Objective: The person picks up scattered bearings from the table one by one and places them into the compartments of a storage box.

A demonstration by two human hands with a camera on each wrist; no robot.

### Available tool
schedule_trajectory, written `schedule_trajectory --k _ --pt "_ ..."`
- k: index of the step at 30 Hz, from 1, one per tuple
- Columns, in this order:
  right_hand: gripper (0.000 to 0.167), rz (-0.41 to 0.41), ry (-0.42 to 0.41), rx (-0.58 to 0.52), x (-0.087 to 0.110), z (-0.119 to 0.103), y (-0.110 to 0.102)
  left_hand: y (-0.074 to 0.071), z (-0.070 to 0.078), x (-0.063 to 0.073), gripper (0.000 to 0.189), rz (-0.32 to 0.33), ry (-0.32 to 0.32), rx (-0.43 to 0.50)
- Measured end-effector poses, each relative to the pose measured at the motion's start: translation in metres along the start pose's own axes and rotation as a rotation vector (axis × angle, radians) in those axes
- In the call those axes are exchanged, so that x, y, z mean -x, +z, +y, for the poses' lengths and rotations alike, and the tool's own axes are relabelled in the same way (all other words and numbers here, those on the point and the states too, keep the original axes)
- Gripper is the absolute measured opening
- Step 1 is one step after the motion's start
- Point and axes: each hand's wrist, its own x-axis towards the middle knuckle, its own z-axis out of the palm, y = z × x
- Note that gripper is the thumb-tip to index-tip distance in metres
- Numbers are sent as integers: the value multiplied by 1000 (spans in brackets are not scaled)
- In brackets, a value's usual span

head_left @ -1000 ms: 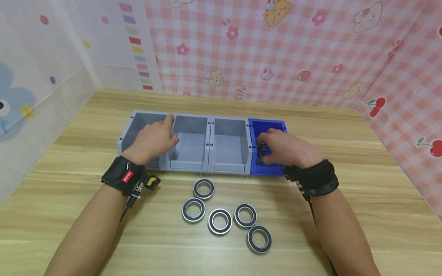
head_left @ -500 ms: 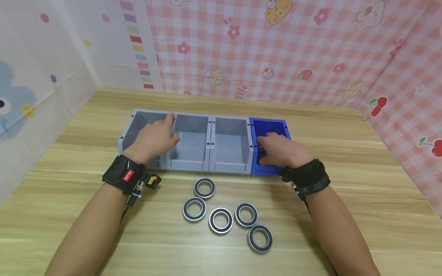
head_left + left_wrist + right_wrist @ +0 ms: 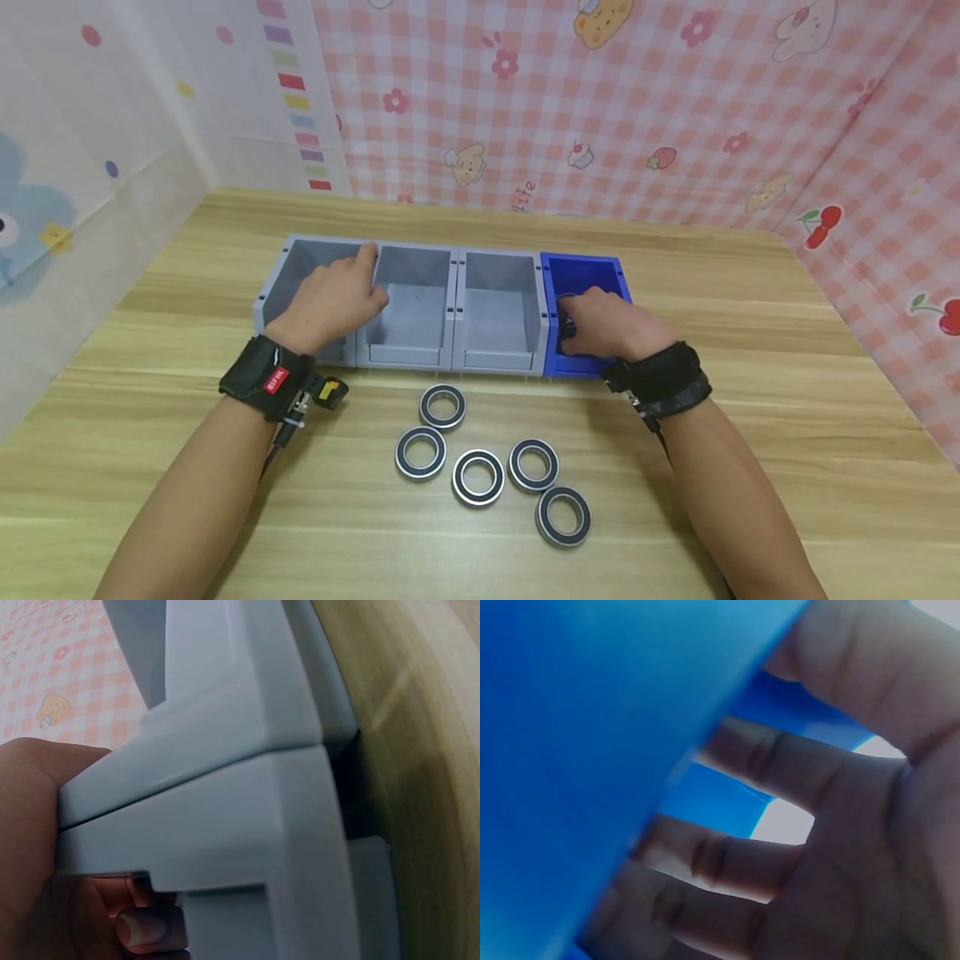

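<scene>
My left hand (image 3: 333, 298) grips the partition between the two leftmost grey bins (image 3: 408, 358). In the left wrist view its thumb side lies over the partition's top edge, and curled fingertips (image 3: 142, 928) show underneath. My right hand (image 3: 611, 323) reaches into the blue bin (image 3: 581, 265) at the right end of the row. A dark ring bearing (image 3: 567, 323) shows between its thumb and index finger, partly hidden by the hand. In the right wrist view the blue wall (image 3: 592, 750) covers the fingertips, so their contact with the bearing is out of sight.
Several black-and-silver ring bearings (image 3: 477, 502) lie flat on the wooden table (image 3: 300, 517) in front of the bins. A third grey bin (image 3: 498, 362) adjoins the blue one. Behind the table hangs a pink checked cloth (image 3: 480, 125).
My right hand has shifted slightly left and lower into the blue bin, with the bearing by its thumb and index finger. The left hand and the table's bearings have stayed put.
</scene>
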Motion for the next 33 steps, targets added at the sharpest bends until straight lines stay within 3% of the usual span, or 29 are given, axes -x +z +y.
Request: schedule_trajectory --k 33 --pt "19 19 68 21 4 -9 2 0 0 1 56 9 21 -4"
